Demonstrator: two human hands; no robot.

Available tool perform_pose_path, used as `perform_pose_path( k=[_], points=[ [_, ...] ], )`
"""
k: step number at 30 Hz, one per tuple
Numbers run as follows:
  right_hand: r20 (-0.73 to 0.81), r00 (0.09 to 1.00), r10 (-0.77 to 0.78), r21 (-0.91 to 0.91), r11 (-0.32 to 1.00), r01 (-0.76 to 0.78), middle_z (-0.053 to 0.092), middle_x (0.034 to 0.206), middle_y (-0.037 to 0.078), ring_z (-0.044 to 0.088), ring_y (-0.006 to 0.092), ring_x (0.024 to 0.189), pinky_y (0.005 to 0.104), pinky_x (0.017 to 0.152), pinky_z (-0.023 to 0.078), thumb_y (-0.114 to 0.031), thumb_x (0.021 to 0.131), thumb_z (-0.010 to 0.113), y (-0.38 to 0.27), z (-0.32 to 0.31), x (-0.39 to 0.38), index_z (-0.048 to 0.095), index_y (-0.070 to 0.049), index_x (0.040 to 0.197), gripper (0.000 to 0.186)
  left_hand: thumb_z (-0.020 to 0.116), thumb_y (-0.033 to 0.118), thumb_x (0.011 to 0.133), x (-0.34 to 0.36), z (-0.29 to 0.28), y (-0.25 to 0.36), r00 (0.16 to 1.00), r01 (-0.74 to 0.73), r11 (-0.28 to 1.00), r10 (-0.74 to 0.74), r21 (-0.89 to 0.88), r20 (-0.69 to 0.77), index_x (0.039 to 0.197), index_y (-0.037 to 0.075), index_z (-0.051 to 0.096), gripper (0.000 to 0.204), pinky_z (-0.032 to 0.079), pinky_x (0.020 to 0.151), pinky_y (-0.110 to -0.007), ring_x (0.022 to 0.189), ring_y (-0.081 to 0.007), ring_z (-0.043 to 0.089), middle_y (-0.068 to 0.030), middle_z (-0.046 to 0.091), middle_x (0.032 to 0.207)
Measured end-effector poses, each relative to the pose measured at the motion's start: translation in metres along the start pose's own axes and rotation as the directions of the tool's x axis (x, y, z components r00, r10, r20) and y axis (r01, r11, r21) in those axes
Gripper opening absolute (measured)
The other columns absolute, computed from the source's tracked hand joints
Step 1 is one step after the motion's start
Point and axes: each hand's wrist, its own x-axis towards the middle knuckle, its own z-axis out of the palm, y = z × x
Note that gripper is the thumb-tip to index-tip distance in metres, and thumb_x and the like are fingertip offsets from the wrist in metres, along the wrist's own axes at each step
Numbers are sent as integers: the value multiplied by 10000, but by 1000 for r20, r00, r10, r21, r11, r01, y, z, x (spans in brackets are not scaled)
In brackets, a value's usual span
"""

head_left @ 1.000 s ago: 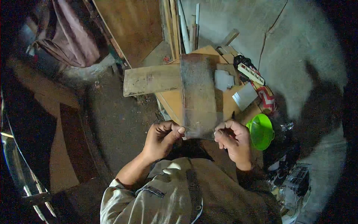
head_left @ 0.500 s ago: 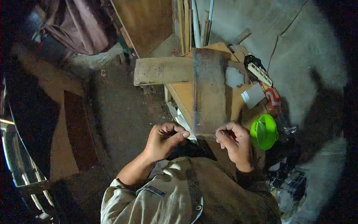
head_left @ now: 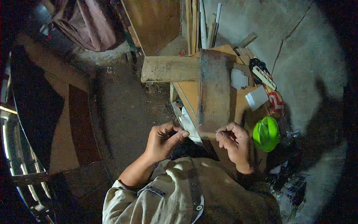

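My left hand point(head_left: 162, 142) is closed, with thumb and forefinger pinched together. Facing it across a small gap, my right hand point(head_left: 235, 143) is also closed in a pinch. Whatever the fingertips hold, if anything, is too fine to make out. Just beyond the hands lies the near end of a worn, grey-brown board point(head_left: 215, 89), which points away from me. Crosswise to its left sticks out a paler plank point(head_left: 169, 70). Both rest on an orange-brown wooden tabletop point(head_left: 186, 98). I cannot tell whether either hand touches the board.
On the right stand a bright green plastic container point(head_left: 266, 133), a white power strip point(head_left: 264, 78) and pale cards point(head_left: 256, 98). Wooden strips and pipes point(head_left: 194, 28) lean at the back. A brown panel point(head_left: 153, 26) and draped cloth point(head_left: 89, 26) are far left.
The view has shifted slightly, so the boards, table and green container appear a little farther right. Both hands keep the same pinched pose.
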Motion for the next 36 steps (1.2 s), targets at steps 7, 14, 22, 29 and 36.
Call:
perform_pose_path(
  k=[7,14,22,29,36],
  points=[
    [33,999,-18,48,999,16,581,733,9,499,45,575,192,515,412,-142,811,629,8,-12,-2,570,-33,855,131,603,85,834,1,13,6,999,-20,999,21,-32,39,844,-13,597,99,447,652,-237,712,-88,554,-37,608,788],
    [-12,999,-43,81,996,44,568,700,-4,473,40,564,183,506,388,-161,818,626,9,-21,0,563,-34,862,148,592,47,831,1,27,7,1000,19,994,-21,-108,-11,1036,-19,540,222,474,674,-250,724,-105,583,-56,618,786],
    [-2,1000,4,76,997,-4,551,680,-14,462,32,565,179,492,376,-172,819,624,13,-34,1,558,-41,851,150,586,64,839,5,40,14,997,77,976,-79,-203,-2,1160,1,476,345,470,633,-243,685,-101,581,-51,612,736],
    [-13,1000,-15,131,991,16,538,653,-17,439,25,519,172,460,352,-175,814,633,17,-40,5,557,-40,840,156,503,148,899,4,33,3,996,85,956,-87,-281,3,1160,-12,475,307,452,616,-235,683,-107,582,-64,616,751],
    [-42,999,-20,147,989,26,536,643,-18,431,25,501,174,455,350,-156,816,625,19,-44,6,562,-39,820,133,409,323,930,8,22,-9,997,70,939,-68,-335,18,1131,-13,511,404,411,581,-231,678,-114,558,-83,619,790]
  ],
)
